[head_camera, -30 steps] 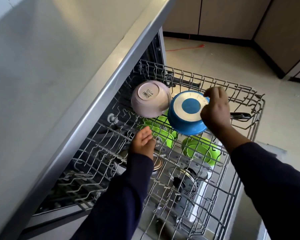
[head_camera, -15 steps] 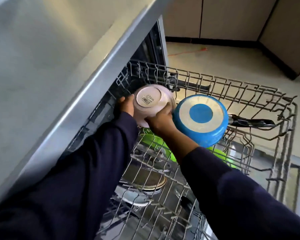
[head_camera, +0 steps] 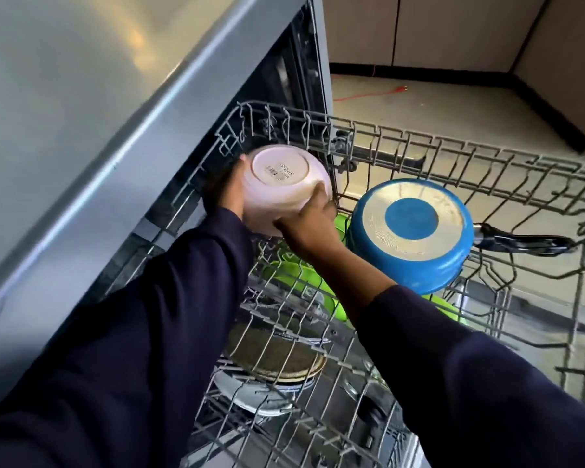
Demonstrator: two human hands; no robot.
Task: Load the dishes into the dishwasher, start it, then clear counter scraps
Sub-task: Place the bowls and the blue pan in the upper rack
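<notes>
Kitchen floor w/ an open dishwasher: below us, the pulled-out upper rack (head_camera: 419, 140) stood over plates on the lower tier. Our left hand (head_camera: 228, 194) & right hand (head_camera: 313, 219) gripped the upturned pink bowl (head_camera: 284, 187) at the rack's back-left corner, beside the inverted blue saucepan (head_camera: 409, 231).

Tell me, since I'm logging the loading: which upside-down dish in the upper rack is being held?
The pale pink bowl, gripped by both hands. The blue saucepan beside it sits untouched.
</notes>
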